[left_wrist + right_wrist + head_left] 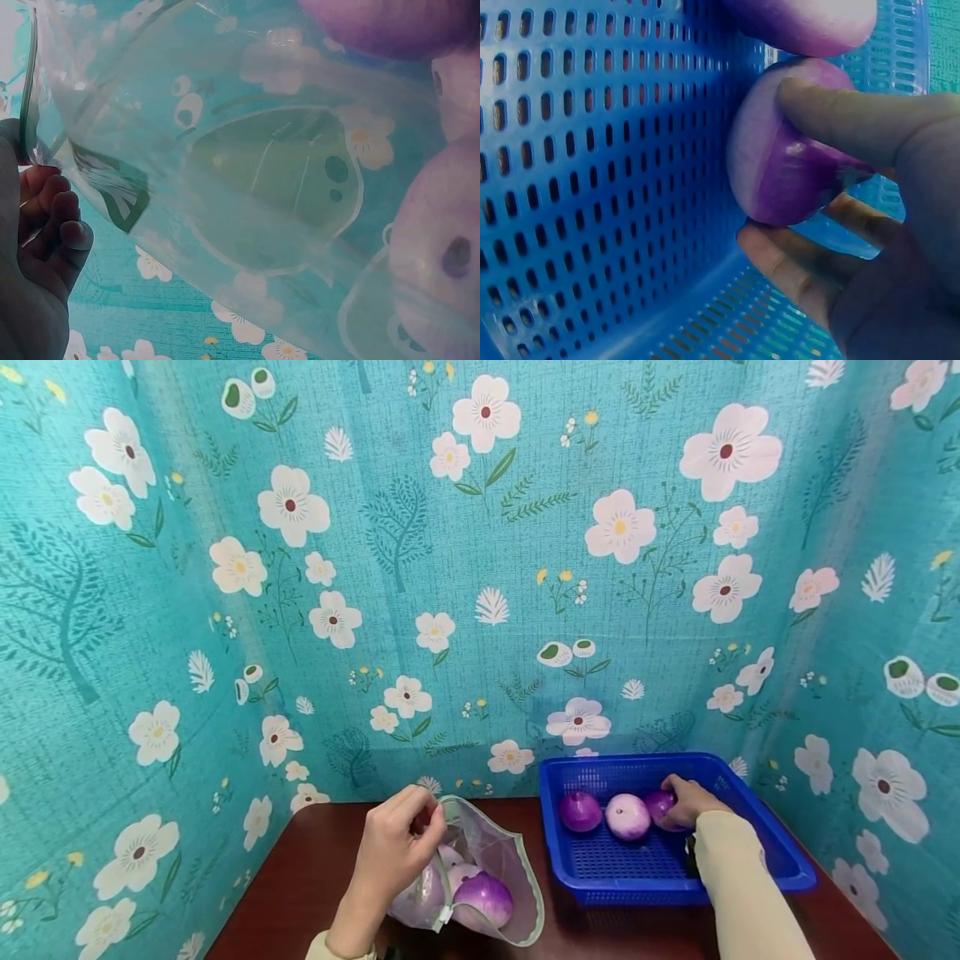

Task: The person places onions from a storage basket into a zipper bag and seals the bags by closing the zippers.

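Observation:
In the head view my left hand (399,837) pinches the rim of a clear zip bag (531,893), holding its mouth up. Several purple onions (483,900) lie inside the bag, and in the left wrist view more of an onion (442,247) shows through the printed plastic. My right hand (693,803) reaches into the blue basket (637,893). Its thumb and fingers grip a purple onion (795,165), which still rests in the basket. Beside it sit a paler onion (627,817) and a dark purple onion (581,812).
The basket stands on a dark red-brown table (277,885), to the right of the bag. A teal flowered cloth (465,568) hangs behind the table and along both sides.

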The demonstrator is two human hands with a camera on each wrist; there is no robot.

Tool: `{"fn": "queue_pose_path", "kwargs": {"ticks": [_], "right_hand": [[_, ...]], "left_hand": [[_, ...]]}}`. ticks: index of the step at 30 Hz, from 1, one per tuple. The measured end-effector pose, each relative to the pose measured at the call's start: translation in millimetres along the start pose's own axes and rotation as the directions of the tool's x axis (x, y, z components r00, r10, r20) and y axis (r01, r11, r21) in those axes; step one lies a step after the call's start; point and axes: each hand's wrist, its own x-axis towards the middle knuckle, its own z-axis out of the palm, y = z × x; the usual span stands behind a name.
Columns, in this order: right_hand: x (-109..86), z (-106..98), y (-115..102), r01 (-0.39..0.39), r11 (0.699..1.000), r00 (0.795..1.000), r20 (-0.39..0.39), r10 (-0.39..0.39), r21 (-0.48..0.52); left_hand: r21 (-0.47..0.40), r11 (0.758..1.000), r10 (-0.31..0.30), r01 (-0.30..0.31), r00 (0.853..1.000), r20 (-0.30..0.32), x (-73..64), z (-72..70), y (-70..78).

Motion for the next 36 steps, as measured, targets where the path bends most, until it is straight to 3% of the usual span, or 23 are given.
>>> {"fn": "queue_pose_path", "kwargs": {"ticks": [8,18,27,36], "right_hand": [[-2.9,-26.8,1.6,0.056,0.998,0.998,0.006,-0.055,-0.025],[-9.9,-59.7,-30.1,0.186,0.982,0.982,-0.043,-0.184,0.038],[-35.0,-74.3,-82.0,0.334,0.928,0.942,-0.098,-0.321,0.165],[-70.4,-64.0,-126.7,0.452,0.862,0.892,-0.109,-0.439,0.230]], "left_hand": [[-0.009,1.000,0.017,-0.017,1.000,-0.018,-0.2,2.0,-1.0],[-0.030,1.000,-0.001,0.001,1.000,-0.004,-3.4,4.0,0.1],[-0.037,0.999,0.015,-0.016,1.000,-0.014,-2.9,7.3,-0.5],[-0.040,0.999,0.030,-0.031,0.999,-0.028,-1.4,11.7,0.8]]}}
